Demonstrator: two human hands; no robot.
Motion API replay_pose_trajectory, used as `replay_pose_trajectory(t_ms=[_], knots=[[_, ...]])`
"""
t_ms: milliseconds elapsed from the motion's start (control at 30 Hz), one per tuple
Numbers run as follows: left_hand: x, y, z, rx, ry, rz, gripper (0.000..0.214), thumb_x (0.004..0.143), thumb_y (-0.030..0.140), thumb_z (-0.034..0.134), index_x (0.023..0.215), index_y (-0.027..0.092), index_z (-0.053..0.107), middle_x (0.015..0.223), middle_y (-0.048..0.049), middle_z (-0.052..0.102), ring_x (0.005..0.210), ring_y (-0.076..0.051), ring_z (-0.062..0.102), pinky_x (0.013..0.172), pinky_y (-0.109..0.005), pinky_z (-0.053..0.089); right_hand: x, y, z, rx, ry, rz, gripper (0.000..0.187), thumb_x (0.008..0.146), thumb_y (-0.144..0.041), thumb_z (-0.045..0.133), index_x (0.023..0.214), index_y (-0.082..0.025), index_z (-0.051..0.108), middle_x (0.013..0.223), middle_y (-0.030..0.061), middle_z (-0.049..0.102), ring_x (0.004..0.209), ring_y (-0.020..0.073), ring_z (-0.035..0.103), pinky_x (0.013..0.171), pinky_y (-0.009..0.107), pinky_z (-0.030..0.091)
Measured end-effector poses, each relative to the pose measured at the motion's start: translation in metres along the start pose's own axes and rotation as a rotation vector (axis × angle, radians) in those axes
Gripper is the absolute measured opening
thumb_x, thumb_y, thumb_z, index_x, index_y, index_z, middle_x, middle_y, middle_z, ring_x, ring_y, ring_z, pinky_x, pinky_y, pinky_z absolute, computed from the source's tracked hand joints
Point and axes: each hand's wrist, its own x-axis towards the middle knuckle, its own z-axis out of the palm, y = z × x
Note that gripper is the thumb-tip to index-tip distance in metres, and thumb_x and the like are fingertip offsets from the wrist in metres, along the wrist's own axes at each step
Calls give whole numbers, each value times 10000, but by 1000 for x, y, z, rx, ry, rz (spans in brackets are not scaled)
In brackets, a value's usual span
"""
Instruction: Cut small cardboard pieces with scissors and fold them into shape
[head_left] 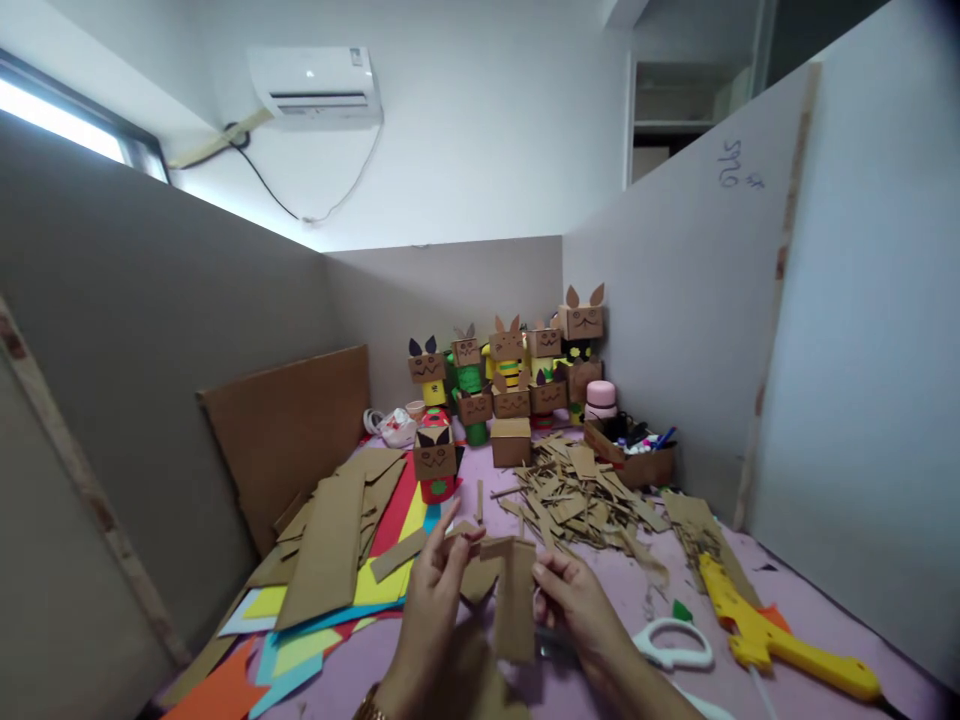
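Note:
A bent piece of brown cardboard (516, 605) is held up between my two hands above the table. My right hand (574, 600) pinches its right edge between thumb and fingers. At its upper left corner, the thumb and a bent finger of my left hand (433, 585) close on the cardboard, while the index finger points up and away. Behind the held piece lies more cardboard, partly hidden. White-handled scissors (675, 645) rest beside my right forearm, and a yellow glue gun (780, 640) lies farther right.
Cardboard scraps (577, 495) are heaped ahead on the right. Cardboard sheets (322, 550) and coloured paper (300, 650) cover the left side. Several cardboard animal figures (506, 360) stand at the back, near a pink-lidded container (600, 398) and a box of pens (637, 460). Partitions flank the table.

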Motion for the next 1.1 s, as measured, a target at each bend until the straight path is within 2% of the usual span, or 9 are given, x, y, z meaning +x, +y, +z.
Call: replay_pose_trajectory(t_ms=[100, 200, 333, 433, 533, 700, 800, 967, 1100], knots=[[-4, -9, 15, -305, -104, -186, 638, 769, 494, 496, 1301, 177, 339, 1122, -132, 636, 988, -218, 616, 817, -343, 498, 1, 3, 1, -7, 38, -14, 478, 525, -572, 706, 675, -150, 539, 366, -77, 525, 281, 24, 371, 314, 123, 241], [-9, -21, 21, -307, -166, -246, 579, 609, 519, 658, 1034, 135, 572, 996, -139, 681, 896, -235, 636, 721, -298, 507, -2, 2, 3, -26, 15, 4, 445, 532, -536, 721, 650, -150, 535, 398, -64, 538, 311, 40, 425, 323, 129, 264], [-14, -23, 18, -224, -262, -357, 353, 750, 449, 544, 789, 112, 642, 701, -56, 694, 596, -154, 610, 559, -245, 462, -7, -2, 5, -54, -34, 25, 388, 580, -477, 729, 719, -154, 565, 480, -61, 556, 343, 55, 461, 330, 142, 284], [-18, -20, 16, -117, -339, -317, 319, 730, 419, 578, 733, 113, 667, 677, -31, 682, 600, -145, 585, 548, -223, 427, -10, -5, 4, -62, -55, -7, 406, 567, -426, 761, 826, -162, 593, 523, -72, 559, 380, 49, 450, 373, 150, 307], [-23, -18, 16, -97, -434, -335, 322, 705, 422, 602, 724, 109, 675, 657, -25, 674, 600, -144, 579, 554, -219, 415, -10, -3, 4, -72, -65, -35, 348, 509, -373, 806, 673, -129, 619, 548, -35, 589, 467, 76, 495, 461, 182, 366], [-26, -14, 14, -252, -478, -373, 325, 637, 351, 680, 865, 124, 634, 710, -20, 673, 591, -127, 583, 513, -191, 407, -3, -2, -1, -30, 87, -118, 328, 598, -466, 719, 699, -179, 595, 569, -58, 564, 496, 91, 481, 492, 198, 369], [-24, -19, 9, 15, -318, -197, 148, 703, 275, 617, 735, 134, 648, 642, -19, 672, 582, -141, 593, 518, -205, 429, 0, -7, -4, -39, 123, -167, 287, 568, -398, 758, 692, -180, 618, 591, -50, 566, 512, 94, 467, 481, 191, 351], [-20, -33, -7, 411, -66, 432, 225, 778, 154, 499, 915, 201, 671, 928, -67, 718, 874, -199, 647, 784, -312, 502, -5, -12, -3, -48, 96, -193, 289, 449, -260, 836, 658, -176, 656, 934, 6, 608, 623, 101, 533, 531, 189, 397], [-20, -30, -16, 563, 33, 764, 307, 779, 62, 471, 973, 221, 649, 975, -71, 704, 913, -177, 637, 786, -299, 519, -11, -11, 3, 20, 58, -106, 364, 622, -453, 719, 863, -196, 628, 672, -20, 604, 547, 110, 558, 503, 203, 428]])
